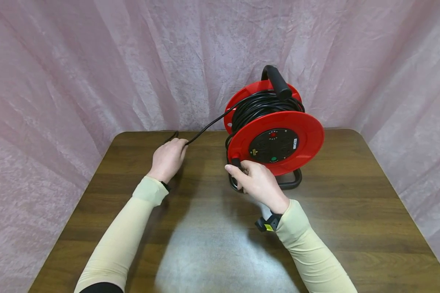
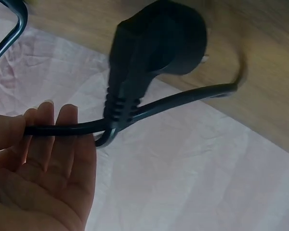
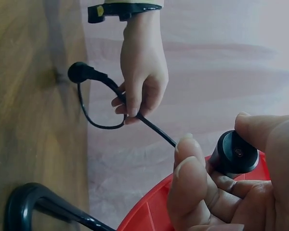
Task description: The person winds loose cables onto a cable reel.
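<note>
A red cable reel [image 1: 309, 140] with black cable wound on its drum stands on its black frame, right of the table's middle. With thumb and fingers my left hand [image 1: 168, 158] pinches the cable [image 1: 212, 123], which runs taut up to the drum. Just past those fingers, a black plug [image 2: 159, 43] dangles at the cable's end beside a loose loop, as the left wrist view shows. My right hand [image 1: 259, 182] holds the black winding knob [image 3: 233, 154] at the lower left of the reel's front disc, its thumb against one side and fingers curled about the other.
Above the drum rises a black carrying handle [image 1: 277, 81]. The reel's tubular foot [image 1: 291, 184] rests on the wooden table [image 1: 352, 211]. A pink curtain [image 1: 190, 61] hangs close behind the table's back edge and along both sides.
</note>
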`<state>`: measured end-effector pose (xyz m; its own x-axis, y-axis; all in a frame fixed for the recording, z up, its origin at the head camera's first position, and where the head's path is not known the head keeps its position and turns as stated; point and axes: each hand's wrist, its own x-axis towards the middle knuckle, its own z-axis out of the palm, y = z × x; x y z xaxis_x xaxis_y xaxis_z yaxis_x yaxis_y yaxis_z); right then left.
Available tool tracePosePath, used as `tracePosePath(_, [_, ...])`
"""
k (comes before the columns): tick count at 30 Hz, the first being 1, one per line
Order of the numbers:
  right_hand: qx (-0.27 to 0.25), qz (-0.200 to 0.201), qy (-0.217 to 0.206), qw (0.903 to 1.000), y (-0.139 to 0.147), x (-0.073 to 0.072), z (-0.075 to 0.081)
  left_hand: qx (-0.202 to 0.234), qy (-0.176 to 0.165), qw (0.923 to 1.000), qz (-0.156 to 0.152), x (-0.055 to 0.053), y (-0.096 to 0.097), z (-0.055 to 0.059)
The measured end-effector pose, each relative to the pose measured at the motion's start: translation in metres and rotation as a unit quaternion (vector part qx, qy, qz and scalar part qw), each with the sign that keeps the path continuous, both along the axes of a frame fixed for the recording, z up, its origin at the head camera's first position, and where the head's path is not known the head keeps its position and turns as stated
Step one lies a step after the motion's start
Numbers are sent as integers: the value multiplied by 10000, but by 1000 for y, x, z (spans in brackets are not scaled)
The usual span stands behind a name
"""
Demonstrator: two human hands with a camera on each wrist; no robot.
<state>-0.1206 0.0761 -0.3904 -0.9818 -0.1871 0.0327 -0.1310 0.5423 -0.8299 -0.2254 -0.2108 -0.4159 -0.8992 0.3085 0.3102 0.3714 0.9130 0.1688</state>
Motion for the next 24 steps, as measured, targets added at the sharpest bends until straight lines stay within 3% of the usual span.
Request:
tracePosePath(5, [-152,43,-45,9999,0,-2,4,126,-179,9998,21,0,4,2])
tracePosePath(13, [-552,171,-77,9983,-1,-5,7,231,-73,9996,-115,0,4,2])
tracePosePath(24, [-1428,192,85,9895,-1,-9,13,177,-256,9994,128,1,-8,-3])
